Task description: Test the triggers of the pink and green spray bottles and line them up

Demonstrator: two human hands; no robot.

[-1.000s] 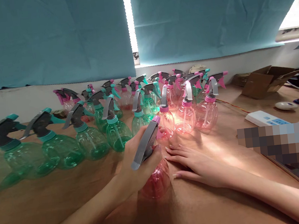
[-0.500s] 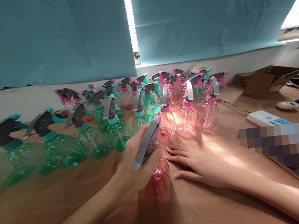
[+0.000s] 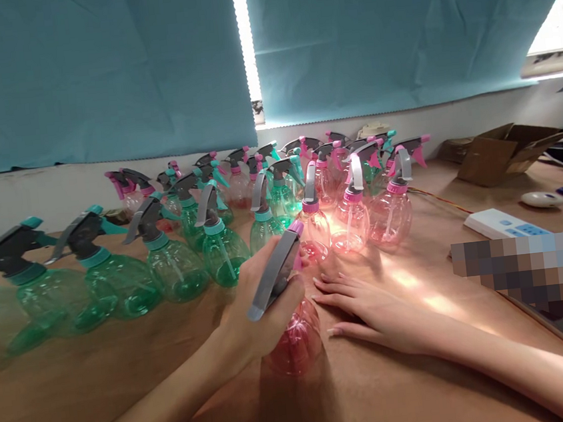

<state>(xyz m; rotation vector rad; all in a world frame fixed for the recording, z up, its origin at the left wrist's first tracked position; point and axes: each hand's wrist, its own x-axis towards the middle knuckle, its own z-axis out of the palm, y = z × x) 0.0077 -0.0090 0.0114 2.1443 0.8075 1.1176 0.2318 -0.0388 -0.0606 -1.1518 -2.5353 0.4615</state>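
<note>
A clear pink spray bottle [image 3: 295, 344] stands on the brown table right in front of me. My left hand [image 3: 263, 283] is wrapped round its neck and grey spray head, fingers partly hidden behind it. Flat on the table, just right of that bottle, lies my right hand [image 3: 372, 309], its fingers spread and holding nothing. Beyond my hands are three pink spray bottles, among them a near one [image 3: 314, 231] and a right-hand one [image 3: 393, 216]. To the left, a row of green spray bottles [image 3: 174, 266] runs toward the table's left side.
More pink and green spray bottles crowd the back by the wall. At right are a white power strip [image 3: 504, 222], an open cardboard box [image 3: 491, 155], a white computer mouse [image 3: 542, 200] and a blurred-out dark flat item. Blue blinds [image 3: 96, 76] hang behind.
The view has shifted very slightly. Both hands and the held spray bottle stay in practically the same place.
</note>
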